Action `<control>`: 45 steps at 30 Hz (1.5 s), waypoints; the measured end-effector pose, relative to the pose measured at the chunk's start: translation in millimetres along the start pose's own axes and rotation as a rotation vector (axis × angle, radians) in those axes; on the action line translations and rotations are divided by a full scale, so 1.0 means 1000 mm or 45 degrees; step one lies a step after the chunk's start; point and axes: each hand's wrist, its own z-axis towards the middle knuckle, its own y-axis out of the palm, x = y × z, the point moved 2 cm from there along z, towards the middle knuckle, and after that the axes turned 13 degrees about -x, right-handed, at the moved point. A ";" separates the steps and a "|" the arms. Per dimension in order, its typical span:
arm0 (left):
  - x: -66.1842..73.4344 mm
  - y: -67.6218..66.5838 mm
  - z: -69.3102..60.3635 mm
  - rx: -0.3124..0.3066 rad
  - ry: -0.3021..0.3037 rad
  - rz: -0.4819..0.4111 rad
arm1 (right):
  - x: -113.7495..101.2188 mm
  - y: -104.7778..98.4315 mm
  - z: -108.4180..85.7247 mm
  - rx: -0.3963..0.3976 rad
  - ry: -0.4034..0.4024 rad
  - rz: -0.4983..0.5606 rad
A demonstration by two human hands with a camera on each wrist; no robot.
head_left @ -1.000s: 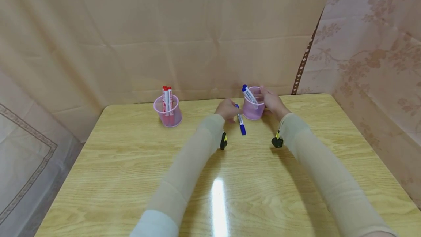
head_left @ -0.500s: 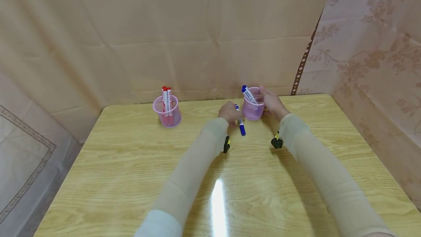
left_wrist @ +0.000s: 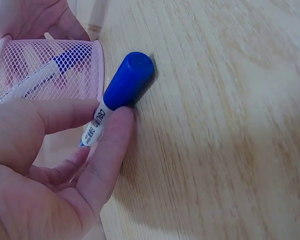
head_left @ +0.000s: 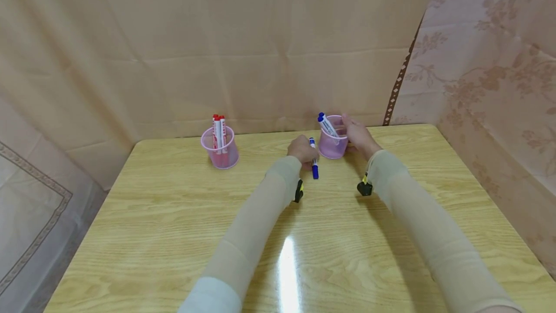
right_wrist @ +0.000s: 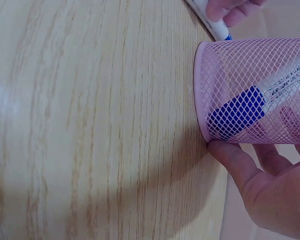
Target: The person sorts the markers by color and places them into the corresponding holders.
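Observation:
In the left wrist view, my left hand pinches a white marker with blue ends between thumb and fingers. The head view has this marker lying on the wooden table, left of a pink mesh pen cup. My right hand holds the cup's right side; in the right wrist view the thumb lies along the near side and some fingers show through the mesh. The cup stands upright. Inside lean blue-capped markers, one plainly seen through the mesh in the right wrist view.
A second pink mesh cup with several red-capped markers stands at the back left of the table. A beige cloth hangs just behind the table's back edge, and a floral cloth hangs at the right.
My left hand has shifted slightly right and closed on the blue marker, which has turned a little and moved slightly left. The right hand stays at the cup.

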 end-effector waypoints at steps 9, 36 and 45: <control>0.004 0.001 -0.002 0.016 -0.050 0.079 | 0.001 0.000 0.001 0.009 0.000 0.014; 0.003 0.008 0.000 0.074 -0.088 0.133 | -0.003 0.003 -0.004 0.009 -0.001 -0.007; 0.001 0.008 0.002 0.077 -0.070 0.110 | -0.003 0.002 -0.003 0.010 0.007 -0.030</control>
